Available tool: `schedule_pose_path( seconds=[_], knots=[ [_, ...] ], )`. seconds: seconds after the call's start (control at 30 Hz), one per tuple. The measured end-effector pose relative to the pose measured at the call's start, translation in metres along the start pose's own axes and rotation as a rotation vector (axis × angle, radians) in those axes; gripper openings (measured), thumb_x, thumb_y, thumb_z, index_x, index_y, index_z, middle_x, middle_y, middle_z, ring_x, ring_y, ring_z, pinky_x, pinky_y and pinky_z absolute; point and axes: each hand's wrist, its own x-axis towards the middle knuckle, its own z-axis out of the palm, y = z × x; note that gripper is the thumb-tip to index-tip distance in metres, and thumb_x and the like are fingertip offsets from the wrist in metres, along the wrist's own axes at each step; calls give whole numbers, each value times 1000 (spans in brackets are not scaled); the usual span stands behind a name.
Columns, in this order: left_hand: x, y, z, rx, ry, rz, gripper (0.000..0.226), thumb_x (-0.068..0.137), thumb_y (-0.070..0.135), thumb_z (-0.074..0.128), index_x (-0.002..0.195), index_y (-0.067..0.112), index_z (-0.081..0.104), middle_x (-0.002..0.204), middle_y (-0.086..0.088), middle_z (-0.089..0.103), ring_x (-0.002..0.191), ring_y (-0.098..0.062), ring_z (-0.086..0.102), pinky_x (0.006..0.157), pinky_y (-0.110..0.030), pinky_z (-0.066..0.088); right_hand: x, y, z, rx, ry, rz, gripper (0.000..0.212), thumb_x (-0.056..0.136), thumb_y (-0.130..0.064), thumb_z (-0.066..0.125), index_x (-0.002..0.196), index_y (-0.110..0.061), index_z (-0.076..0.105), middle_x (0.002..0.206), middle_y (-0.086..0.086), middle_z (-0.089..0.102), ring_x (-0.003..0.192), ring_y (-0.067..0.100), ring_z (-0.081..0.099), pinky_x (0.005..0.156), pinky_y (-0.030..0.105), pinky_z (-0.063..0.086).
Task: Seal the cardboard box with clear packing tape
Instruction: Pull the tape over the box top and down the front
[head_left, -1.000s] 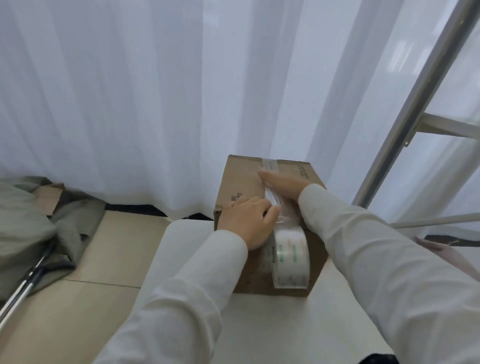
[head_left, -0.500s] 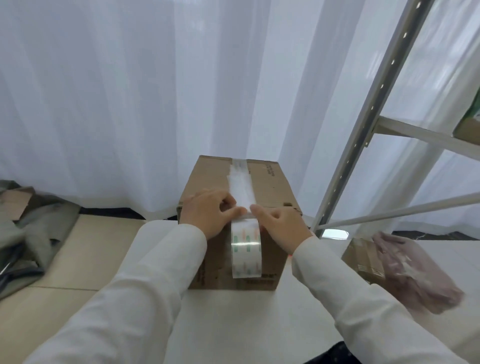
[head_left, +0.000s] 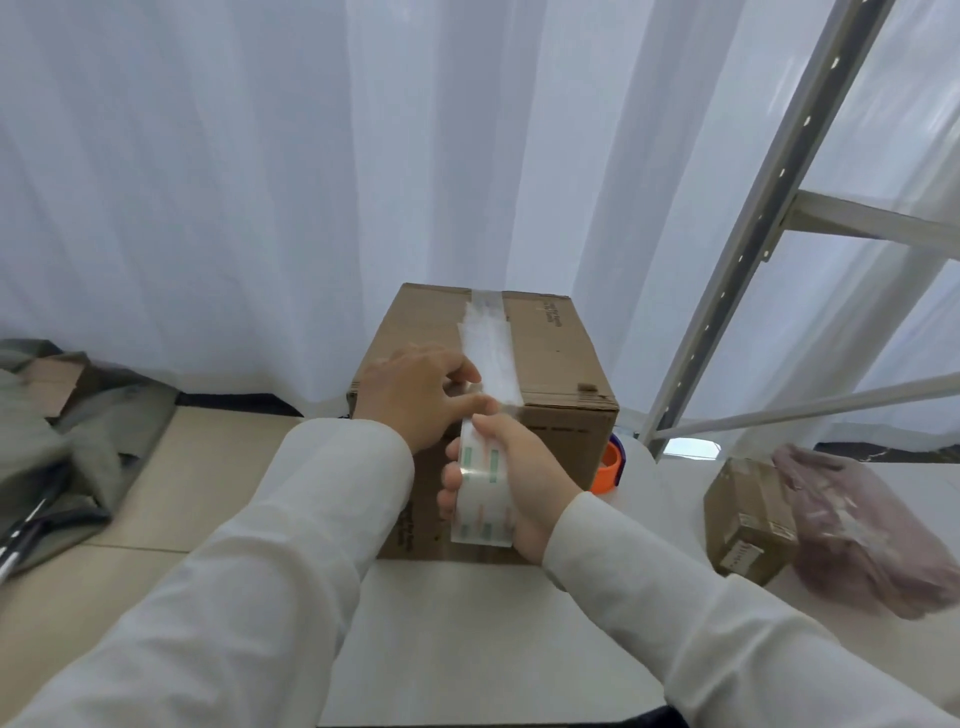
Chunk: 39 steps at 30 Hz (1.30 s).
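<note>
White curtains (head_left: 234, 182) hang in long folds across the whole back, lit softly from behind, and reach down to a dark strip (head_left: 234, 401) at the floor. The floor (head_left: 171, 493) is beige tile, with a grey-green cloth (head_left: 47, 441) heaped on it at the left. A white table (head_left: 467, 639) fills the foreground, and a pale metal rack (head_left: 748, 249) with punched uprights and crossbars leans across the right side before the curtains.

You have only one view: the head camera looks forward and down from close above the cardboard box (head_left: 550, 364), which sits centred, white curtain (head_left: 260, 182) behind it
</note>
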Motion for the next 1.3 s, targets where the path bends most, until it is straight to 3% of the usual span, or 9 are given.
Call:
schedule_pose_path(
  seconds=[0.17, 0.37, 0.5, 0.6, 0.8, 1.07, 1.23, 1.3],
  knots=[
    [0, -1, 1, -11, -8, 5, 36, 77, 57, 61, 100, 30, 63, 97, 16, 57, 97, -7, 42, 83, -28, 31, 2, 19, -5, 15, 65, 158, 34, 89, -31, 43, 68, -9, 55, 46, 3, 55, 37, 16, 52, 48, 21, 45],
    [-2, 0, 1, 31, -39, 16, 37, 80, 58, 56, 105, 31, 60, 109, 12, 56, 109, -12, 44, 82, -27, 27, 3, 19, -11, -24, 58, 171, 31, 89, -31, 46, 71, -8, 58, 49, 3, 58, 40, 16, 55, 53, 25, 48],
    [-4, -2, 3, 131, -108, 21, 65, 78, 69, 43, 131, 31, 43, 133, 8, 48, 124, -15, 36, 99, -38, 26, 6, 22, -14, -38, 45, 174, 30, 89, -32, 47, 74, -8, 58, 50, 3, 59, 41, 17, 56, 56, 28, 48],
    [-2, -3, 4, 217, -140, 26, 80, 76, 75, 38, 143, 35, 25, 146, 11, 36, 133, -17, 27, 102, -42, 24, 11, 22, -17, -22, 35, 182, 29, 89, -30, 47, 75, -8, 59, 51, 3, 60, 41, 17, 58, 58, 30, 48],
    [0, -3, 11, 389, -144, 98, 84, 66, 82, 41, 137, 39, 32, 141, 19, 38, 125, -16, 29, 95, -40, 26, 22, 18, -17, 2, 17, 195, 30, 89, -32, 47, 73, -9, 59, 52, 3, 60, 42, 17, 58, 56, 29, 48],
    [-7, 0, 17, 477, -67, 111, 80, 75, 78, 31, 143, 34, 26, 145, 15, 37, 123, -15, 33, 92, -39, 28, 15, 16, -15, -32, -22, 198, 37, 89, -40, 49, 84, -5, 61, 57, 7, 66, 47, 19, 64, 60, 32, 51],
    [-8, 1, 19, 512, -52, 132, 79, 78, 76, 27, 143, 31, 26, 146, 13, 36, 125, -17, 33, 93, -39, 27, 4, 12, -24, -143, -47, 202, 48, 89, -45, 51, 84, 1, 65, 62, 14, 71, 55, 23, 70, 80, 35, 54],
    [-9, 0, 19, 500, -56, 135, 81, 77, 77, 26, 143, 30, 25, 146, 13, 35, 125, -17, 32, 93, -38, 26, 6, 16, -27, -173, -24, 195, 51, 91, -45, 47, 80, 2, 64, 59, 15, 69, 53, 23, 69, 76, 37, 55]
  ],
)
